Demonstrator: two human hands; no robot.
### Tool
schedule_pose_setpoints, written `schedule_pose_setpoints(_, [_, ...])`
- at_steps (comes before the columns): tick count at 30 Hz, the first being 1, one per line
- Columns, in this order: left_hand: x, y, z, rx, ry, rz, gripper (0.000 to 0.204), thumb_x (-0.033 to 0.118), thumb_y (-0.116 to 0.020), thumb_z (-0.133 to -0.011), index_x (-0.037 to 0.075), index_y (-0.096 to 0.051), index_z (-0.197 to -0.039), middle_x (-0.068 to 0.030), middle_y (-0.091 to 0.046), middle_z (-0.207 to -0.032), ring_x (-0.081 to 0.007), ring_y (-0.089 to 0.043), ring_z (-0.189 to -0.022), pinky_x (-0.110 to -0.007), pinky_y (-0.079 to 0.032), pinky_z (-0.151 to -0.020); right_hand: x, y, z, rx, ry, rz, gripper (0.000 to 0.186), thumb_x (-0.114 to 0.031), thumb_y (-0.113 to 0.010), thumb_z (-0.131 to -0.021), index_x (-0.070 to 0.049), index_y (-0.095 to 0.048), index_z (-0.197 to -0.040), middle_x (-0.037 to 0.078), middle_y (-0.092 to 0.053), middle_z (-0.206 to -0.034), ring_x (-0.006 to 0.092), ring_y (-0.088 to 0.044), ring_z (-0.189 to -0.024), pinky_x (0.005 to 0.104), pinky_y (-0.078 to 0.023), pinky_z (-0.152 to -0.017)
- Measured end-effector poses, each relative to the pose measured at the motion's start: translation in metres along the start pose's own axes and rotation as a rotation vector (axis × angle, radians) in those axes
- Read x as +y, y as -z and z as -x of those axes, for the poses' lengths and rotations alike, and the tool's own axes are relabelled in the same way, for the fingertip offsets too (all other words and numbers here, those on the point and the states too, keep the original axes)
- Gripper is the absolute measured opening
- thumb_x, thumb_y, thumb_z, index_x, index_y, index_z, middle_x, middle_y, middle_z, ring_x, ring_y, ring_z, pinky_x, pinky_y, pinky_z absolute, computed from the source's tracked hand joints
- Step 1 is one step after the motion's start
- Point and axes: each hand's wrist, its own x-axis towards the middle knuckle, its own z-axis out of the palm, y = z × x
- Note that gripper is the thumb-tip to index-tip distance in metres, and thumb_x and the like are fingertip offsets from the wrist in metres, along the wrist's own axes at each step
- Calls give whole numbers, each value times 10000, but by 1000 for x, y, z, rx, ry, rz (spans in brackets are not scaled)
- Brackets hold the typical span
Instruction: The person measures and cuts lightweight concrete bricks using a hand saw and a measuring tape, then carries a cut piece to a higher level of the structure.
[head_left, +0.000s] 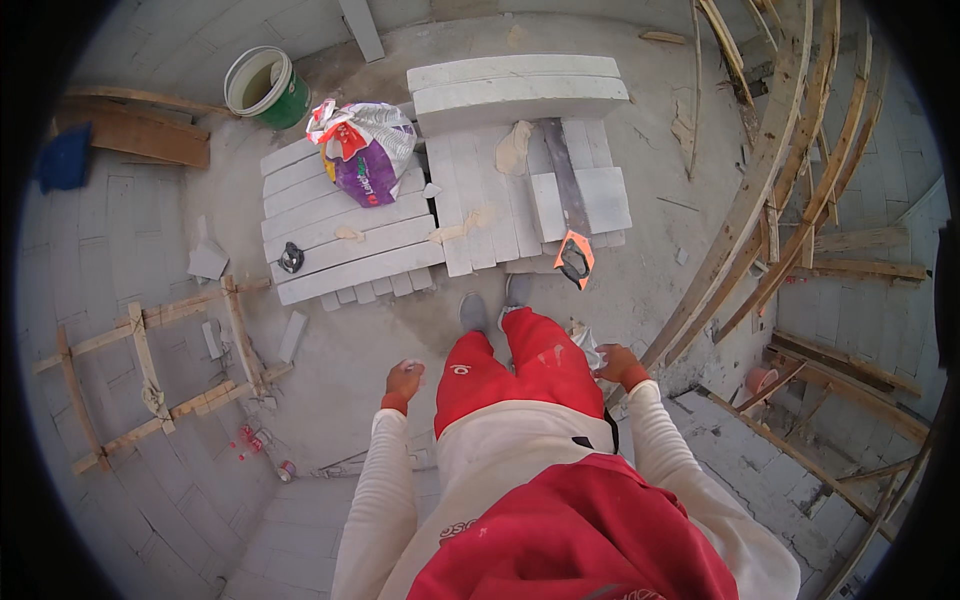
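Low on the left, my left hand (405,378) has curled fingers, with a small whitish bit at the fingertips that I cannot make out. My right hand (616,364) is curled beside my right thigh, at a crumpled pale item (585,348) partly hidden by hand and leg. Ahead of my feet are stacked pale blocks (350,250). On them rest a purple-and-white bag (365,175), a small dark round object (291,257) and a long saw (563,185) with an orange-and-black handle (574,260).
A green-and-white bucket (285,105) stands behind the stack. Wooden ladder-like frames (240,340) lie at left. Long curved boards (760,210) and timbers (880,400) line the right. Boards (150,140) and a blue object (62,158) are at upper left. Block offcuts (208,258) lie on the floor.
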Motion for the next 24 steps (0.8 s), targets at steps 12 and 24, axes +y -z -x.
schedule_pose_setpoints(12, [106, -89, -103, -6, -87, -578, 432, 373, -729, -868, 75, -735, -1181, -135, -775, -1069, -189, -757, -904, -351, -574, -868, -39, 65, -214, 546, -163, -35, 605, -259, -903, -673, -128, -619, -1191, 110, -584, -1193, 333, -543, -1193, 468, -461, -979])
schedule_pose_setpoints(24, [266, -325, -204, 244, -398, -589, 573, 120, -673, -871, 74, -522, -1422, -224, -651, -1319, -326, -702, -1082, -414, -539, -964, 33, 48, -213, 549, 75, -106, 396, -191, -764, -717, -135, -637, -1088, 69, -701, -965, 259, -657, -962, 435, -424, -898])
